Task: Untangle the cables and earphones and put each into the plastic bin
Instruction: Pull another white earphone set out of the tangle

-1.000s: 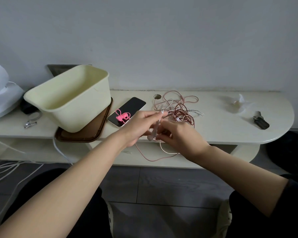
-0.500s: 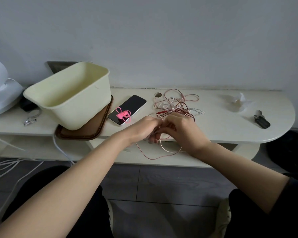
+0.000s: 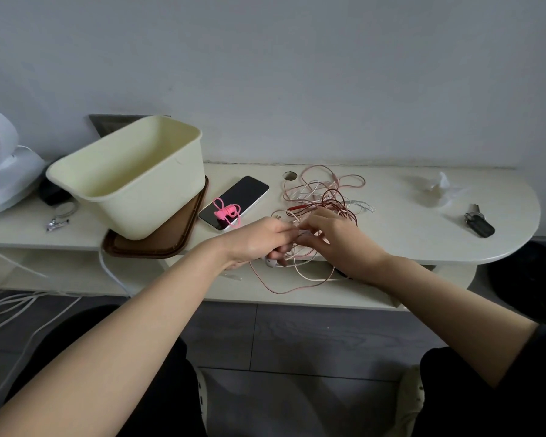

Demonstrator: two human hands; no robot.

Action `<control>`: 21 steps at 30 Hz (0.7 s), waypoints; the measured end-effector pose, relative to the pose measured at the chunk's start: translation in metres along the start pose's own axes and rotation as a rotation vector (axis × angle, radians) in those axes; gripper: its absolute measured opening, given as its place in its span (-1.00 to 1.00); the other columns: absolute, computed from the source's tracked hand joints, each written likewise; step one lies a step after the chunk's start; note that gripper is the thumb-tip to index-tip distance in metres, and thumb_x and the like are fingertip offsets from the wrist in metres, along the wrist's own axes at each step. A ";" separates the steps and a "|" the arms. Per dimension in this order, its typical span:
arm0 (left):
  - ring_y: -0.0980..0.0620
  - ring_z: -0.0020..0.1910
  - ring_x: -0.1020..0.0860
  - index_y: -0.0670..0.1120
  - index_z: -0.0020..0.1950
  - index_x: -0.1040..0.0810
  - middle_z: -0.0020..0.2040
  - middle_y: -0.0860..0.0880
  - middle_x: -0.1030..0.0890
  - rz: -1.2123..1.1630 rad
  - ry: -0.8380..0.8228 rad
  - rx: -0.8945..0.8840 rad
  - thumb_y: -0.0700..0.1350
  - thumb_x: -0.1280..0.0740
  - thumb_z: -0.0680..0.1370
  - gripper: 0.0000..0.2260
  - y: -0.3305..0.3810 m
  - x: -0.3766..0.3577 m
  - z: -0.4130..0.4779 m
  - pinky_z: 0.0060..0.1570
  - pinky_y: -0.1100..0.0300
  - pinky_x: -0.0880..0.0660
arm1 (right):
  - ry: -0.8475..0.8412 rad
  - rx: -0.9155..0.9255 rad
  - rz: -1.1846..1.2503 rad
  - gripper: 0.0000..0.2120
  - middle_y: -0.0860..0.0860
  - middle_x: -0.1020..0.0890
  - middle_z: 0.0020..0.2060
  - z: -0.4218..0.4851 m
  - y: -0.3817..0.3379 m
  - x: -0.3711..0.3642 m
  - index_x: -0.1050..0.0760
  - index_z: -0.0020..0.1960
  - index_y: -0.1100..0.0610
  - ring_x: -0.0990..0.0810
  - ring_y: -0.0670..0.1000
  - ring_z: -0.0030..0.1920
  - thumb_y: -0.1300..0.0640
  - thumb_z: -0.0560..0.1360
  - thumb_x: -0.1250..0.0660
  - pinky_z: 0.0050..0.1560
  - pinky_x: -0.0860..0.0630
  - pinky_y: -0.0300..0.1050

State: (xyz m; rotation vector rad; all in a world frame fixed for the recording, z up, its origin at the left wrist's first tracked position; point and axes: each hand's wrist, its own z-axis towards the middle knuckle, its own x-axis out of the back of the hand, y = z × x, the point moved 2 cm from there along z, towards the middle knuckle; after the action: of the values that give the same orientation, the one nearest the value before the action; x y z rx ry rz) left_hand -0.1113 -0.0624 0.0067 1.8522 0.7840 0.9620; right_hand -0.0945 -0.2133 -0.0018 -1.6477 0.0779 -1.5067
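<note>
1. Left hand (image 3: 259, 238): we record its fingers curled round pale strands at the near edge of the tangle. A white earbud (image 3: 271, 263) hangs just under those fingers.

2. Right hand (image 3: 338, 238): its fingertips meet the left fingertips and pinch the same pale strands. We cannot tell which single strand it holds.

3. Tangle of cables (image 3: 323, 197): pink, dark red and white strands, lying on the shelf (image 3: 407, 244) just beyond both sets of fingers. Several loops (image 3: 297, 279) trail from under the fingers over the shelf's near edge.

4. Plastic bin (image 3: 158, 190): cream, open top. It stands well to the left of the left fingers and leans on the edge of a brown tray (image 3: 174, 247). We see no cable inside it.

5. Phone (image 3: 243, 197): dark screen up, between the bin and the left fingers. A coiled pink cable (image 3: 226, 212) lies on its near end, close to the left knuckles.

6. Keys (image 3: 479, 223) and crumpled clear wrapping (image 3: 438, 190): well to the right of the right fingers.

7. Nail clippers (image 3: 56, 222) and a white appliance (image 3: 0, 171): far left, beyond the bin.
</note>
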 end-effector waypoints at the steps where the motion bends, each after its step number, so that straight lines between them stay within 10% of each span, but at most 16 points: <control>1: 0.22 -0.55 -0.26 -0.07 -0.31 -0.34 -0.55 0.14 -0.33 -0.002 -0.007 0.001 -0.16 -0.06 0.67 -0.66 0.000 0.000 -0.001 -0.09 0.00 -0.33 | -0.021 -0.015 -0.006 -0.86 -0.01 -0.48 -0.08 0.000 0.000 0.000 -0.52 -0.05 0.12 -0.47 -0.01 -0.09 0.05 0.56 -0.27 0.00 -0.39 -0.13; 11: 0.18 -0.50 -0.30 -0.10 -0.27 -0.34 -0.38 -0.01 -0.31 0.008 0.122 0.004 -0.18 -0.10 0.66 -0.71 -0.001 0.004 0.000 -0.40 0.29 -0.27 | -0.051 -0.080 -0.053 -0.69 -0.05 -0.47 -0.40 0.000 0.000 0.007 -0.32 -0.34 0.08 -0.39 -0.04 -0.37 0.06 0.54 -0.31 -0.33 -0.29 -0.28; 21: 0.07 -0.40 -0.39 0.04 -0.26 -0.46 -0.31 -0.05 -0.49 0.339 0.262 -0.015 -0.01 -0.07 0.66 -0.67 -0.004 0.002 0.003 -0.28 0.21 -0.36 | 0.031 -0.129 0.221 -0.84 0.10 -0.66 -0.30 0.002 0.000 0.011 -0.57 -0.22 0.12 -0.67 0.06 -0.27 0.14 0.53 -0.33 -0.12 -0.60 -0.09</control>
State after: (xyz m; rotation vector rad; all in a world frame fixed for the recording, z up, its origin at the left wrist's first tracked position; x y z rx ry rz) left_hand -0.1081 -0.0607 0.0025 1.9047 0.6209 1.4432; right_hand -0.0904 -0.2182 0.0068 -1.6573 0.3686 -1.3819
